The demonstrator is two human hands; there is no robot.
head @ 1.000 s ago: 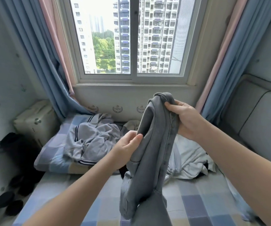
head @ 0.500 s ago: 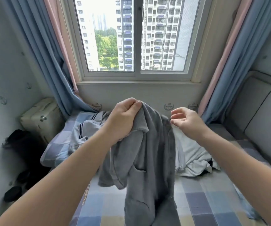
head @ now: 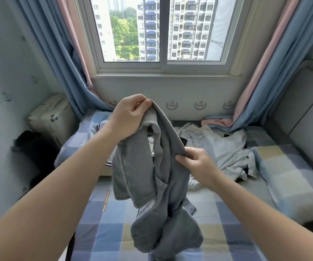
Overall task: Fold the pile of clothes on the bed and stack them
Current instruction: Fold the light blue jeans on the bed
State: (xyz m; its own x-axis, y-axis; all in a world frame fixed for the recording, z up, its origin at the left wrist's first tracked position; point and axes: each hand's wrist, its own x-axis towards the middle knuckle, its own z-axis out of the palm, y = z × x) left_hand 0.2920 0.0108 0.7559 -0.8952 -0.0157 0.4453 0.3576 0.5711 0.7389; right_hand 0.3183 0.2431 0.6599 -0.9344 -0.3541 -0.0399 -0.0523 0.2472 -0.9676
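Note:
A grey garment (head: 157, 187) hangs in the air over the checked bed (head: 114, 232), its lower end bunched on the sheet. My left hand (head: 129, 117) grips its top edge, held high. My right hand (head: 197, 162) pinches a fold of the same garment lower down on the right side. Behind it a heap of pale, white-grey clothes (head: 225, 151) lies crumpled on the bed. A grey piece with dark stripes (head: 99, 129) shows behind my left forearm, mostly hidden.
A window with blue and pink curtains (head: 71, 59) stands beyond the bed. A cream suitcase (head: 52, 119) and dark things (head: 31, 153) sit at the left. A padded grey headboard (head: 306, 113) and a checked pillow (head: 287, 178) lie at the right.
My left hand has kept its grip at the garment's top. My right hand, free half a second ago, has dropped lower and taken hold of a fold. The view tilted down.

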